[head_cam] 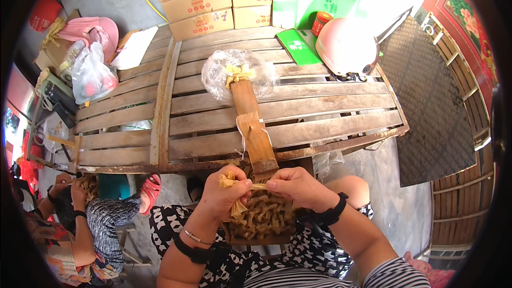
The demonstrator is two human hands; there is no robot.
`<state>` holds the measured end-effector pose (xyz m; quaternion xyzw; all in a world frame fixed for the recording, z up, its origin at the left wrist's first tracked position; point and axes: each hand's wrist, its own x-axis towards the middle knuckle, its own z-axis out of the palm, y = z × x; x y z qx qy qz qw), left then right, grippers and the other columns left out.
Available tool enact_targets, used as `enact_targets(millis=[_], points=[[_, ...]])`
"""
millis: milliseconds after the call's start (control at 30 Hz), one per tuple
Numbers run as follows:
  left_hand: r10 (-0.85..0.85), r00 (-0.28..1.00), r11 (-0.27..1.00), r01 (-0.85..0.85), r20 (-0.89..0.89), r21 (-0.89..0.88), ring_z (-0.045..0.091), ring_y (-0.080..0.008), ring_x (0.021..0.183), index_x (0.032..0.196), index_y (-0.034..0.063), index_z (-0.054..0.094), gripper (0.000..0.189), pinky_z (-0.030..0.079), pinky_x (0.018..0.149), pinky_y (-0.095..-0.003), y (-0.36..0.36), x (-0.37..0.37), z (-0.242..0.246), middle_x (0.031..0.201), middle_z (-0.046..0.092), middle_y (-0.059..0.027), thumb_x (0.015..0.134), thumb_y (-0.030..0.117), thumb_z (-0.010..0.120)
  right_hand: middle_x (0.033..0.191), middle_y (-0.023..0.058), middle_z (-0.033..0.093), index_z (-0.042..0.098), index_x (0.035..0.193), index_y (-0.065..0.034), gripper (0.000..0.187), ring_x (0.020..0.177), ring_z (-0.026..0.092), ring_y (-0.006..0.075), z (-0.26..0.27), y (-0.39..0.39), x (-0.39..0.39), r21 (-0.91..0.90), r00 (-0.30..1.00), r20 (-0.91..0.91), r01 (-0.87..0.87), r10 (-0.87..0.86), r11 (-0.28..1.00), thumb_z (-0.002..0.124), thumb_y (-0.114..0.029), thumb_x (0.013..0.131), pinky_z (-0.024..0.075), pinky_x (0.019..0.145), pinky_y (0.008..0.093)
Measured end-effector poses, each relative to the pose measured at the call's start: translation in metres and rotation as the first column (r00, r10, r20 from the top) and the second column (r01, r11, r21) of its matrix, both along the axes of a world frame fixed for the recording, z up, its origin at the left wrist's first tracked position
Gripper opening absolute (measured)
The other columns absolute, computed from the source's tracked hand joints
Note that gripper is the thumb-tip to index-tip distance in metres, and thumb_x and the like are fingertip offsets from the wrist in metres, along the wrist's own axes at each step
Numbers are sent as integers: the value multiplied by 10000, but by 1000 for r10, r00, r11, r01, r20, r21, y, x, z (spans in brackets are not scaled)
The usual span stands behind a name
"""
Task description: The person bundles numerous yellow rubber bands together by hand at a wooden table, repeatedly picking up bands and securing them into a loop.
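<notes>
Between my two hands a pale yellow twisted strip (259,186) is stretched. My left hand (228,192) grips its one end together with a folded, knotted bundle of the same yellow material (238,208). The thumb and fingers of my right hand (300,188) pinch the other end. Below them, a box in my lap holds many short tan knotted pieces (264,216). Just beyond my hands a wooden board (256,140) with a string-tied block juts over the table edge. At its far end more yellow strips (240,73) lie on a clear plastic bag (214,76).
The slatted wooden table (328,108) carries a pink helmet (346,46), a green box (300,48), a red can (321,23), stacked cartons (204,12), a white plastic bag (94,74) and a pink cap (108,34). Another person (68,244) sits at the lower left, hands at similar pieces.
</notes>
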<state>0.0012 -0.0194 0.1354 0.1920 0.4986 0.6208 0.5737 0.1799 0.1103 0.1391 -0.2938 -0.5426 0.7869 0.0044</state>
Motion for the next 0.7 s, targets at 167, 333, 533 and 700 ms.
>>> enact_targets(millis=[167, 333, 533, 700], points=[[155, 962, 986, -138, -223, 94, 577, -112, 649, 966, 4, 611, 108, 484, 611, -243, 22, -6, -23, 788, 617, -49, 883, 54, 659, 715, 0, 651, 648, 863, -35, 164, 587, 542, 61, -9, 20, -14, 362, 952, -191, 296, -241, 884, 744, -167, 872, 434, 524, 226], [259, 920, 966, -253, -294, 58, 572, -114, 676, 965, 6, 625, 120, 469, 627, -242, 47, -7, -61, 807, 617, -36, 894, 91, 671, 689, 70, 645, 626, 850, -65, 198, 564, 610, 187, -33, 32, -33, 950, 958, -190, 234, -214, 206, 755, -215, 834, 463, 514, 286], [290, 813, 936, -350, -505, -25, 588, -125, 714, 899, -11, 646, 115, 487, 680, -271, 38, -13, -57, 823, 629, -36, 895, 100, 677, 679, 68, 644, 652, 815, -72, 142, 566, 608, 228, -24, 26, -26, 947, 934, -252, 292, -253, 135, 737, -184, 832, 491, 531, 323], [240, 774, 969, -155, -586, 192, 633, -183, 788, 916, -22, 652, 99, 509, 731, -303, 12, 12, -30, 866, 671, -94, 892, 73, 642, 677, 28, 601, 661, 780, -118, 101, 572, 582, 221, -7, 4, -24, 930, 913, -367, 359, 181, 73, 745, -173, 791, 470, 528, 326]])
